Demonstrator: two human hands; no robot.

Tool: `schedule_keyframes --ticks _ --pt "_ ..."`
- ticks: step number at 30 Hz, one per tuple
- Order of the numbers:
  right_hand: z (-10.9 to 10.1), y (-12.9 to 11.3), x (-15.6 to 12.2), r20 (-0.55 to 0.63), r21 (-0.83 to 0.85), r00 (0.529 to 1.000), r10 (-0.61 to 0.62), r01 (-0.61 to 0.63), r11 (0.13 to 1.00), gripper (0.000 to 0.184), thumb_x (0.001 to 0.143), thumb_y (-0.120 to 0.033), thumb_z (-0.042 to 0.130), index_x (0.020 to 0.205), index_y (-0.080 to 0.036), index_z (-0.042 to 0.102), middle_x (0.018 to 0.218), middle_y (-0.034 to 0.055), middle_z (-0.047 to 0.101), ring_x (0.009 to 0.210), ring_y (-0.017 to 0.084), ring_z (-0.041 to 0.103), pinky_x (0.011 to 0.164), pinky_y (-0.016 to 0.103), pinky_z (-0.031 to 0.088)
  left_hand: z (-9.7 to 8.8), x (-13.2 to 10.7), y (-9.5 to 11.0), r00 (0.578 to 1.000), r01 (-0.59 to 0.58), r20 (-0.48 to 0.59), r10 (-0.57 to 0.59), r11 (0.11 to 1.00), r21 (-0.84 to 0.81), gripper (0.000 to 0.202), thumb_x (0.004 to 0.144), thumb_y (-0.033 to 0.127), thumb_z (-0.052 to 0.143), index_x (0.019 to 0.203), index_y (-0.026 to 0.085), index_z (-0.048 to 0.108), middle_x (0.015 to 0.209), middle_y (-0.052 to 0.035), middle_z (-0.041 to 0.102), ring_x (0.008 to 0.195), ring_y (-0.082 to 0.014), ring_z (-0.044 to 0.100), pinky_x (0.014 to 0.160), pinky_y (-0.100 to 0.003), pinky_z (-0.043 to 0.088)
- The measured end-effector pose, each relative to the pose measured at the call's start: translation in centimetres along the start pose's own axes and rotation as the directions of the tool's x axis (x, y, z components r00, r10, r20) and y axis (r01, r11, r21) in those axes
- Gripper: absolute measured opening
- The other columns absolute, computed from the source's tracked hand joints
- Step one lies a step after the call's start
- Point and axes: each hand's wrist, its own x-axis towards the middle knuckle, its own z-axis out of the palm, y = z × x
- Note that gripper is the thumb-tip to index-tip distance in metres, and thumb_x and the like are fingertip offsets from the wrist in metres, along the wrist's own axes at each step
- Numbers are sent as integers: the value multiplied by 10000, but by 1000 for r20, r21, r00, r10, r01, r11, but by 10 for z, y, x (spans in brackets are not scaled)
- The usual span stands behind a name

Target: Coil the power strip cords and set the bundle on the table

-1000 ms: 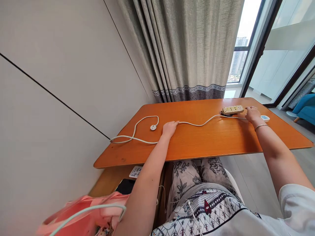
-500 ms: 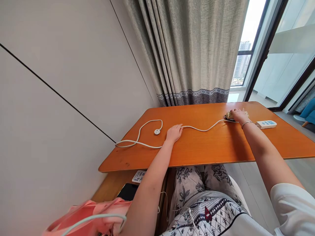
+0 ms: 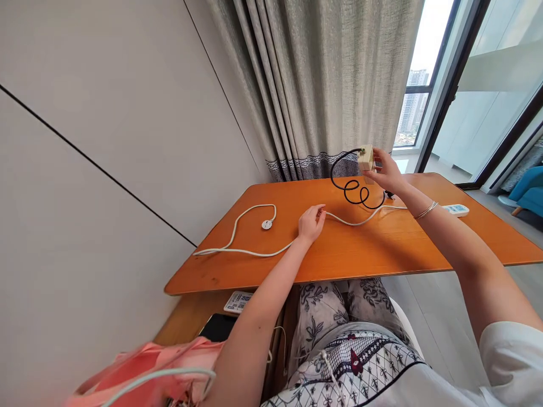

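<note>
In the head view my right hand [image 3: 385, 171] is raised over the far right of the table, closed around a cream-coloured boxy block [image 3: 365, 158]. A thin black cord [image 3: 352, 185] leaves the block and hangs in loose loops, its dark end [image 3: 389, 194] low by the tabletop. My left hand [image 3: 311, 223] rests near the table's middle, fingers curled over a white power cord [image 3: 254, 254]. This cord loops on the left to a round white plug [image 3: 267, 225] and runs right towards a white power strip [image 3: 456, 210], partly hidden behind my right forearm.
The orange-brown wooden table [image 3: 237, 271] meets a pale wall at the left. A grey curtain [image 3: 331, 85] hangs behind it. Below the near edge are a black phone [image 3: 217, 328], a white printed card or box [image 3: 237, 302] and a pink bag [image 3: 169, 362].
My right hand has lifted the cream block off the tabletop, up and to the left, and its black cord has uncoiled below. My left hand has shifted slightly right along the white cord.
</note>
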Motion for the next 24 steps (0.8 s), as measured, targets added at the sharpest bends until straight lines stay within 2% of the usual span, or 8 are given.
schedule_keyframes --ticks 3,5,8,11,15,19,21,24 --pt "0 -31 0 -13 167 999 -51 53 985 708 770 -468 729 1393 -285 448 1378 100 544 1219 291 565 948 466 558 9 3 37 995 -103 -8 103 988 -115 348 951 435 461 980 181 697 892 -98 725 846 -220 667 878 -398 504" --pt "-1 -52 -3 -22 230 997 -76 79 970 713 778 -518 724 1397 -315 432 1381 81 546 1232 286 563 956 470 564 17 5 61 993 -72 71 99 948 -310 372 944 465 482 1066 186 694 890 -91 734 783 -196 663 802 -361 516" --pt "-5 -80 -9 -53 284 994 -100 111 952 711 785 -579 713 1389 -346 418 1352 60 565 1234 278 571 986 482 560 30 12 88 935 179 349 66 760 -625 532 947 493 483 1393 206 518 952 -84 752 614 -140 643 649 -295 515" --pt "-16 -99 -14 -126 291 983 -132 164 942 681 792 -614 700 1362 -361 428 1320 52 581 1239 280 572 1030 499 536 38 26 94 853 420 521 26 560 -714 717 937 493 518 1561 264 248 1217 -135 706 667 -132 695 671 -283 534" --pt "-45 -103 -22 -255 226 956 -144 204 952 647 789 -608 710 1328 -384 431 1324 43 569 1281 300 538 1048 531 515 31 52 64 823 551 537 -184 484 -680 932 905 414 605 1589 354 -26 1577 -164 390 980 -182 723 830 -322 563" --pt "-78 -87 -35 -366 160 930 -48 113 981 597 773 -559 740 1269 -373 463 1293 41 582 1266 286 538 1024 535 519 6 78 17 848 508 428 -313 709 -489 868 952 363 525 1586 362 -68 1677 -121 101 1356 -245 516 990 -380 523" --pt "-91 -73 -45 -417 179 909 -16 99 979 589 726 -508 782 1208 -324 497 1232 38 607 1205 263 579 1020 526 515 -10 89 -6 886 429 347 -308 828 -360 850 964 356 499 1593 313 -72 1677 -130 88 1425 -264 431 1061 -402 472" --pt "-108 -48 -65 -471 207 879 66 38 978 606 634 -418 825 1144 -266 534 1182 38 632 1123 234 625 996 496 521 -36 101 -35 917 350 285 -279 904 -243 868 944 359 531 1604 249 -22 1668 -157 138 1471 -297 343 1130 -421 396"
